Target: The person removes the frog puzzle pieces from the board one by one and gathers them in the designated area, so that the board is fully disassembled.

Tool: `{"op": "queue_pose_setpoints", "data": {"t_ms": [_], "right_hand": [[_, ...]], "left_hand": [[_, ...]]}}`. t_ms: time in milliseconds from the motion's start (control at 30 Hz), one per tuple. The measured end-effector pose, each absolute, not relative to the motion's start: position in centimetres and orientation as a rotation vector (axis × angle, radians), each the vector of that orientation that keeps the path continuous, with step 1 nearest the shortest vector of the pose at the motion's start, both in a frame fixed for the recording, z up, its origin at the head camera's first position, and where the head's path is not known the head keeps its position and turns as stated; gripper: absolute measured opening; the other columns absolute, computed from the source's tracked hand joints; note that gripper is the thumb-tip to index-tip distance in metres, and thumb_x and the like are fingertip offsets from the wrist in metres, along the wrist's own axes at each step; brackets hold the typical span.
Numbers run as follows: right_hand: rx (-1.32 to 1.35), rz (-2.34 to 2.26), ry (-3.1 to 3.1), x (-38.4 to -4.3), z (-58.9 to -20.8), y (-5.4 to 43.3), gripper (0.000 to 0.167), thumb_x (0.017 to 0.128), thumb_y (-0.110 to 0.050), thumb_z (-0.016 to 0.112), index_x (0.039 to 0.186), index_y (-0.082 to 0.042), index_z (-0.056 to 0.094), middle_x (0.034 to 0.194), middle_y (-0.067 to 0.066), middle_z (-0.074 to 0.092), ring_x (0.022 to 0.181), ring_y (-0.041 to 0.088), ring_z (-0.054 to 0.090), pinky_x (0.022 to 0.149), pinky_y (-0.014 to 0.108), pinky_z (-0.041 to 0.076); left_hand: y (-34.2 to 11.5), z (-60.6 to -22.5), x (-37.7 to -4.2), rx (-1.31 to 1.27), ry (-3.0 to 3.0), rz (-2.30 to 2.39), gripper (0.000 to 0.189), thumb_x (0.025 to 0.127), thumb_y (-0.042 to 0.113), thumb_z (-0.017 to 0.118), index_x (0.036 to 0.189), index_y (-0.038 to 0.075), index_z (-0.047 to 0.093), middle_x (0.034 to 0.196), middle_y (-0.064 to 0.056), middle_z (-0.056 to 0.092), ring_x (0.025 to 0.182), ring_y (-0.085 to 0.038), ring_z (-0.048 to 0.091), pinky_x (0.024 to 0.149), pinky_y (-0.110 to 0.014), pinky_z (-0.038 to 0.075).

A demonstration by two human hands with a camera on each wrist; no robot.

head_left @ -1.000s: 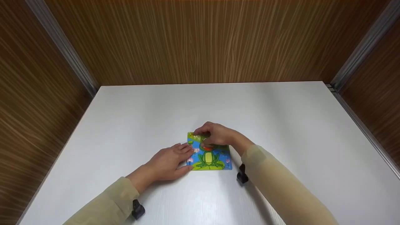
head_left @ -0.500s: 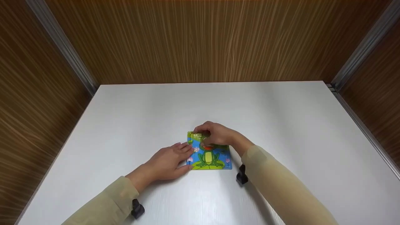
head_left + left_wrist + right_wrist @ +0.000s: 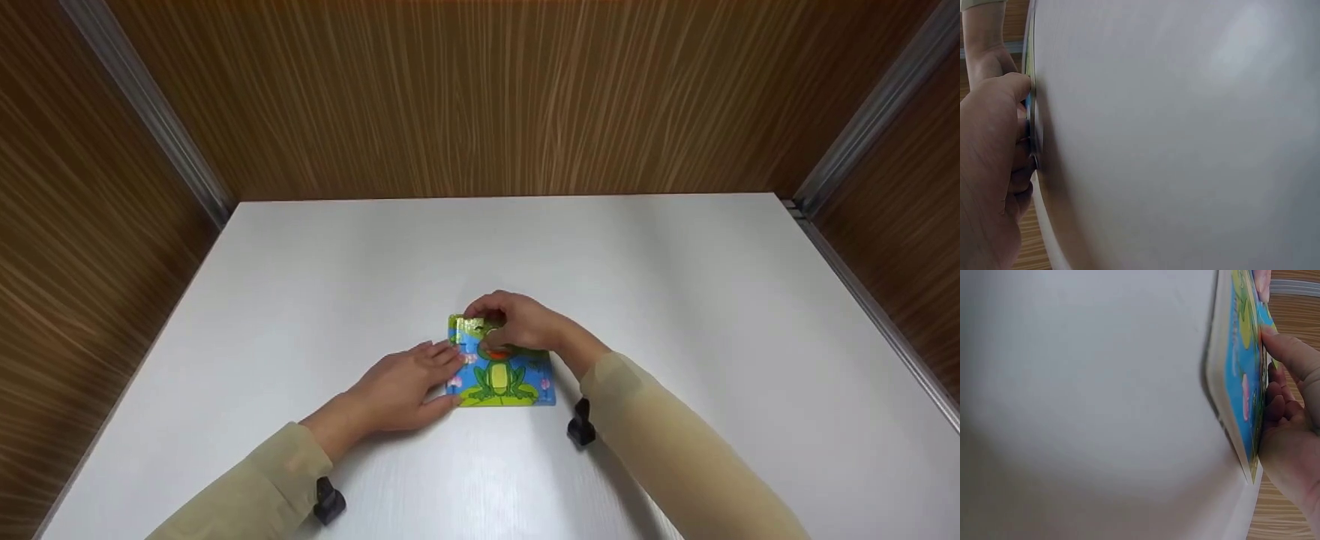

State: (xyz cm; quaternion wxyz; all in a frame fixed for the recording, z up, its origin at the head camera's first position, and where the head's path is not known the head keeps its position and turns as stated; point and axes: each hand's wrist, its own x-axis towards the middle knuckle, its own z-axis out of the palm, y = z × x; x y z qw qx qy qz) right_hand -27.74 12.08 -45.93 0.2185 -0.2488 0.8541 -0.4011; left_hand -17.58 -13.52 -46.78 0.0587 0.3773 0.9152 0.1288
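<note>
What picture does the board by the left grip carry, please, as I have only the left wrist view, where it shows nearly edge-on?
Observer: The head view shows a green frog on a blue ground, printed on the board.
Operator: Thank you; which part of it is the right grip covering, if you can see?
Observer: In the head view it covers the board's far right part, including the top of the frog's head.
Operator: And does anything stick up from the surface, please?
Observer: The right wrist view shows a blue and yellow-green piece that appears tilted up from the board, beside the thumb.
</note>
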Motion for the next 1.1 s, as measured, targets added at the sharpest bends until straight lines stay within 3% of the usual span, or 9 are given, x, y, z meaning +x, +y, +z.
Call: {"op": "queue_pose_setpoints", "data": {"t_ms": [467,867,1100], "right_hand": [[-0.697,-1.162,2.399,-27.31,-46.25,12.06,0.044,0.090,-0.011,0.085,0.132,-0.018,0.073,0.119,0.001,0.064,0.104,0.022,0.055,0.097,0.036,0.050],[-0.682,-1.191,2.419,-27.16,-46.57,12.31,0.041,0.094,-0.016,0.082,0.134,-0.016,0.072,0.124,0.000,0.068,0.109,0.022,0.060,0.105,0.039,0.051],[-0.717,-1.230,2.410,-27.35,-46.44,12.62,0.040,0.095,-0.017,0.082,0.133,-0.013,0.071,0.121,-0.002,0.071,0.109,0.020,0.064,0.104,0.037,0.053]], "left_hand": [[-13.46,-46.81,-17.55,1.144,2.779,0.394,0.064,0.108,0.046,0.052,0.158,0.006,0.050,0.161,-0.012,0.049,0.152,-0.031,0.041,0.124,-0.047,0.032],[-13.48,-47.24,-17.54,1.129,2.776,0.395,0.066,0.108,0.048,0.049,0.160,0.006,0.047,0.163,-0.010,0.046,0.154,-0.026,0.038,0.126,-0.044,0.030],[-13.38,-47.42,-17.44,1.136,2.785,0.403,0.065,0.108,0.046,0.050,0.158,0.006,0.049,0.162,-0.012,0.048,0.153,-0.030,0.041,0.125,-0.047,0.031]]}}
